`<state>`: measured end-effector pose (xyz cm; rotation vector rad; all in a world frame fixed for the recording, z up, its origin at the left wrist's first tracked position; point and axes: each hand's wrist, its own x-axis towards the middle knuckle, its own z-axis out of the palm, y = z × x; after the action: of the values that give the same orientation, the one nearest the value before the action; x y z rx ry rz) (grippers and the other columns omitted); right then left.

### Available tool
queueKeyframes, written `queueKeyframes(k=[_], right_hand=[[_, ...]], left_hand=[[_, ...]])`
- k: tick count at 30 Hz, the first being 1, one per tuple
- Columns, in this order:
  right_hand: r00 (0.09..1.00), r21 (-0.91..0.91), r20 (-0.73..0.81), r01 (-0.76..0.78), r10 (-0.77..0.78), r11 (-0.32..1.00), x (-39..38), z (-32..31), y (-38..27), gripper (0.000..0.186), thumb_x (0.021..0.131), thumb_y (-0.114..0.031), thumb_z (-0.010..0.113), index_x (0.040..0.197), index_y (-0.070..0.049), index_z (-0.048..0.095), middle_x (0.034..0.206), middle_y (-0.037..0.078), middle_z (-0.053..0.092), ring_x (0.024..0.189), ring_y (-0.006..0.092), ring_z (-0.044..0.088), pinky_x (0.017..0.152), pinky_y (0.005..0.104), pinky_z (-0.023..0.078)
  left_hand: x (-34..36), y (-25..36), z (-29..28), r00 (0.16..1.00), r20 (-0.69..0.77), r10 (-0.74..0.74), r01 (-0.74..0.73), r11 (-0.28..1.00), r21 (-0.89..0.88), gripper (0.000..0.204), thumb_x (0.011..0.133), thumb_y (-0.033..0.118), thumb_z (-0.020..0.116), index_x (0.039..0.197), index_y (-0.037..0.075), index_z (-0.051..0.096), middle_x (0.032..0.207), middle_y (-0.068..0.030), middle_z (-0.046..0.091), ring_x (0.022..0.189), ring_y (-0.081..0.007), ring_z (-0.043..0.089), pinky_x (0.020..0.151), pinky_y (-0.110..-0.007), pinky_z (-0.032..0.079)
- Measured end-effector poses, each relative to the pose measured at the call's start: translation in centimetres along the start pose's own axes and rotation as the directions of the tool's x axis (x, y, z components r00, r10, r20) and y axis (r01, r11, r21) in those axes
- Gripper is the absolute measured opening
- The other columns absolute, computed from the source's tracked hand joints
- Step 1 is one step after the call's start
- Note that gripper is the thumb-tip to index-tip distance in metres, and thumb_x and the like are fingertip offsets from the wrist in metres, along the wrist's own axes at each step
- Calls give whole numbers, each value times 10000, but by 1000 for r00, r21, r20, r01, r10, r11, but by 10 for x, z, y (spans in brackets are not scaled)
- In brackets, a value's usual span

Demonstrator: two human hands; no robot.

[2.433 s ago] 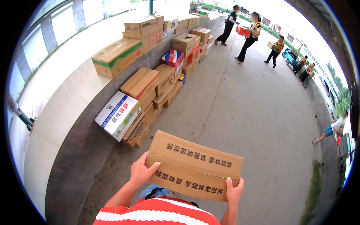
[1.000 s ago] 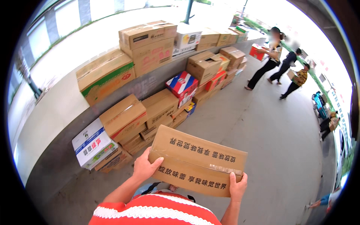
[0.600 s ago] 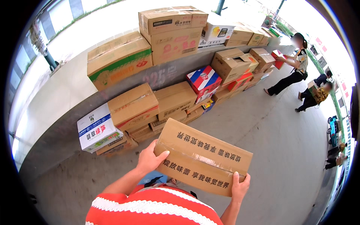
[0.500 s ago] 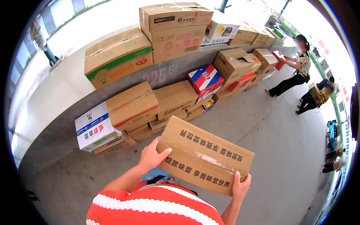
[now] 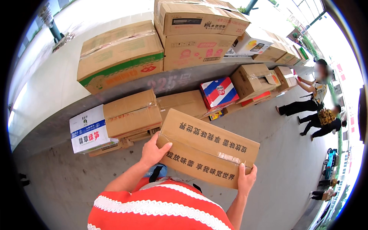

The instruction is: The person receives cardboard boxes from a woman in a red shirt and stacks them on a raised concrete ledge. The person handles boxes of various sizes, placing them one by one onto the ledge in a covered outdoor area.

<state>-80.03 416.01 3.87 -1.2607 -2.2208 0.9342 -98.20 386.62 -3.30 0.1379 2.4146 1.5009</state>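
Note:
A taped brown cardboard box (image 5: pixel 209 147) with dark printing on its top is held in front of my body, over the floor. My left hand (image 5: pixel 153 150) grips its left end, the thumb lying on top and the fingers going down out of sight. At the right end my right hand (image 5: pixel 245 178) has its thumb on the top edge and its fingers along the side. Past the box, a row of cartons rests on the floor against a low ledge: a white-ended carton (image 5: pixel 87 132), a brown carton (image 5: pixel 132 115) and a red, white and blue box (image 5: pixel 219 92).
On the ledge (image 5: pixel 42 97) stand a green-striped carton (image 5: pixel 120 57), a tall stack of brown boxes (image 5: pixel 199 50) and a white box (image 5: pixel 253 43). A person (image 5: pixel 316 90) stands by the row's far end, with others behind. A blue vehicle (image 5: pixel 329 163) is farther right.
I have come nearer the ledge and its cartons, which look larger. The box stays between my hands. People at the right have shifted position.

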Motion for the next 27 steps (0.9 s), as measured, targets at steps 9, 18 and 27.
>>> queueKeyframes(k=[9,18,27], right_hand=[[987,9,143,74,-74,997,85,37,-51,526,819,-300,705,1197,16,521,1053,163,652,965,266,631,847,364,483],[909,21,379,180,-174,983,224,131,-66,561,791,-364,713,1180,-6,526,1046,189,654,979,329,630,854,399,482],[778,-56,586,319,-228,946,314,194,-66,598,790,-427,696,1175,0,535,1041,223,653,998,381,619,849,423,483]], left_hand=[[44,15,-4,988,-121,-95,79,988,-133,587,793,314,714,1306,115,510,1087,-138,671,1025,-272,641,881,-369,490],[97,37,28,901,-376,-215,176,975,-135,535,785,285,726,1255,98,552,1062,-136,682,990,-268,655,858,-371,497],[123,40,66,802,-460,-383,357,923,-145,523,786,276,726,1246,87,563,1036,-145,689,967,-272,664,851,-369,504]])
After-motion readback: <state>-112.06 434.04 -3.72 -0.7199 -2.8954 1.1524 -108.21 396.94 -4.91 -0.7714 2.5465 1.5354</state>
